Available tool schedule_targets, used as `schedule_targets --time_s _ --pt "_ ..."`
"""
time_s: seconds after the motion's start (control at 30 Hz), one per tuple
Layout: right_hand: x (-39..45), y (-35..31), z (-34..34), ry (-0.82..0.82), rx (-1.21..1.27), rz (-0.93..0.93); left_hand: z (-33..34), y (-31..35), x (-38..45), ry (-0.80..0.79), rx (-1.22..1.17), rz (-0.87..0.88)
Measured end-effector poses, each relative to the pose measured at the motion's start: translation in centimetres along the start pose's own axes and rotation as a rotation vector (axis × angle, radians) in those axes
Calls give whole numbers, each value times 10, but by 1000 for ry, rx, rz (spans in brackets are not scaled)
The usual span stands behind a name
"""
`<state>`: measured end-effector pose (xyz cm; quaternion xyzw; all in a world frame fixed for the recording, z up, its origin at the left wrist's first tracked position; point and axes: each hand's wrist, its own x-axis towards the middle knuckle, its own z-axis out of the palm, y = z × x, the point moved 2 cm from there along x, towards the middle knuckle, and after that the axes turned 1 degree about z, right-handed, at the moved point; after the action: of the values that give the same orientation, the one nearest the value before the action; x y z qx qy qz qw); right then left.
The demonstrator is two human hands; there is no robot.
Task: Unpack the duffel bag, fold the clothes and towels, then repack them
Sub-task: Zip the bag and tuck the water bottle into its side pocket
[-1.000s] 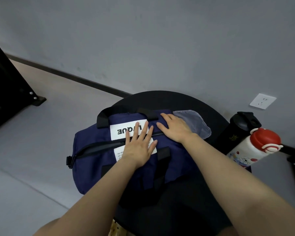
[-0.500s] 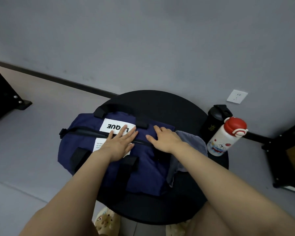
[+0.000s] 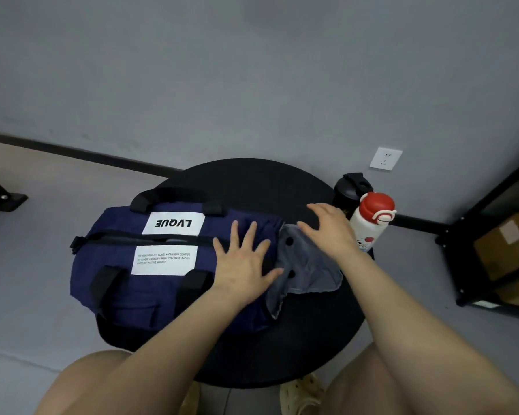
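A navy duffel bag with white labels and black handles lies zipped on a round black table. My left hand rests flat with spread fingers on the bag's right end. A grey cloth sticks out from under that end onto the table. My right hand hovers open over the cloth's far edge, fingers spread, holding nothing.
A white bottle with a red cap and a black bottle stand at the table's right edge, close to my right hand. A black shelf with a cardboard box stands at right. A wall socket is behind.
Both hands slid rightward along the bag. The left hand went from the labels to the bag's right end. The right hand left the bag and now hovers over the grey cloth.
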<state>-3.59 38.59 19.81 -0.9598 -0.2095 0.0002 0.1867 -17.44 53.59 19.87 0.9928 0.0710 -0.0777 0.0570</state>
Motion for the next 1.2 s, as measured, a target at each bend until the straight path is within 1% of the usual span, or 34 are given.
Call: schedule_targets --time_s 0.03,0.1,0.17,0.27,0.37,0.47,0.53,0.6,0.67,0.73,0.77,0.97,1.07,1.2 --pt "1 8 -4 58 -22 12 7 6 4 -36 43 -10" --pt "2 23 -10 124 -121 38 16 13 12 -79 157 -29" --pt "2 37 -12 145 -230 60 20 16 20 -91 243 -47" --pt "3 53 -16 171 -330 101 25 19 29 -103 300 -67" --pt "4 67 -20 214 -355 143 33 23 35 -113 362 -79" --pt "3 83 -20 249 -251 231 35 24 42 -129 428 -81" --pt "1 91 -20 315 -90 283 34 22 48 -133 439 -84" --pt "-1 99 -19 399 120 343 28 20 52 -125 395 -91" --pt "-2 107 -17 453 328 444 19 17 54 -124 333 -85" --pt "-1 112 -13 438 510 548 9 13 57 -116 257 -85" --pt "0 114 -10 421 559 570 4 10 58 -107 219 -92" --pt "11 112 -3 450 706 643 -3 3 61 -46 143 -121" --pt "6 112 -7 449 673 631 -10 1 57 13 75 -130" --pt "-7 104 -21 407 592 547 -23 -3 49 99 -24 -171"
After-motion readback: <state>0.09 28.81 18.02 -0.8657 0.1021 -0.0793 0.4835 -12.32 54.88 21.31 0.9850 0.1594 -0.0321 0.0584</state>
